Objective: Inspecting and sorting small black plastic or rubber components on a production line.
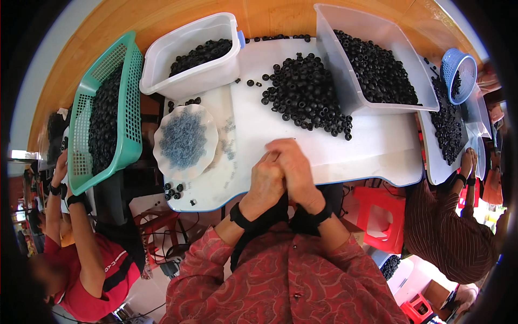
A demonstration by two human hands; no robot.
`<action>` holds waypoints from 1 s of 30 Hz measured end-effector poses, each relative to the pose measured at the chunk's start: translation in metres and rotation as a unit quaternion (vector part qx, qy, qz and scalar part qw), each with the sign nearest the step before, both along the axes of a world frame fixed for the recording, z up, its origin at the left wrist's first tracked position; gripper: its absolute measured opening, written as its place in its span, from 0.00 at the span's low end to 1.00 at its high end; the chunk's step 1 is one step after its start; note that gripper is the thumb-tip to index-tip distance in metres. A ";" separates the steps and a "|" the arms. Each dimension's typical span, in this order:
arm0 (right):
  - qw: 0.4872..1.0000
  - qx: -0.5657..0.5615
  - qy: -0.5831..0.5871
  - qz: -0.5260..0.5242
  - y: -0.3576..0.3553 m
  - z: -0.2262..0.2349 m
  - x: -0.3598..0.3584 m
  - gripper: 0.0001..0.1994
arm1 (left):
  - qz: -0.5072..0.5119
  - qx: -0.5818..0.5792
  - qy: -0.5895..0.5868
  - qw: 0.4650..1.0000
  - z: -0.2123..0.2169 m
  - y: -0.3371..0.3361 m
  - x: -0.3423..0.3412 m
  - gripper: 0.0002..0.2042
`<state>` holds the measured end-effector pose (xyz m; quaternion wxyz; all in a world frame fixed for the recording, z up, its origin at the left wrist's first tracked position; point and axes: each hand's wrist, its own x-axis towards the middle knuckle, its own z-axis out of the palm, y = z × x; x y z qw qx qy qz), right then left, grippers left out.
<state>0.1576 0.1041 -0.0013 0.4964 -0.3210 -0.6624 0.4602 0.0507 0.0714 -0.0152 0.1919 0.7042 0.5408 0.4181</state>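
Over the near edge of the white table point(372, 143), my left hand point(266, 181) and my right hand point(295, 170) are pressed together. Both have curled fingers, with the right one lying partly across the left. Anything between them is hidden. Beyond my hands spreads a loose heap of small round black plastic parts point(305, 92), some showing a hole. To the left stands a scalloped white plate point(162, 154) bearing many small clear bluish pieces point(184, 137). A few more black parts point(172, 190) lie at the table's left corner.
Black parts fill a white tub point(189, 81) at the back left, a clear bin point(377, 108) at the back right and a green basket point(132, 124) at far left. People work on both sides. A red stool point(380, 218) stands below, right of me.
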 end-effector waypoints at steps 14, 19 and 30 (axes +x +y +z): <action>0.985 -0.139 -0.081 -0.071 0.005 0.001 0.035 0.02 | 0.033 -0.010 -0.050 0.998 0.005 0.006 -0.002 0.07; 0.989 -0.018 -0.084 -0.117 0.021 0.011 0.016 0.11 | 0.034 -0.031 -0.068 0.997 0.007 0.004 -0.003 0.06; 0.980 -0.020 -0.155 -0.123 0.035 -0.007 -0.014 0.22 | 0.046 -0.031 -0.042 0.998 0.003 0.007 -0.004 0.06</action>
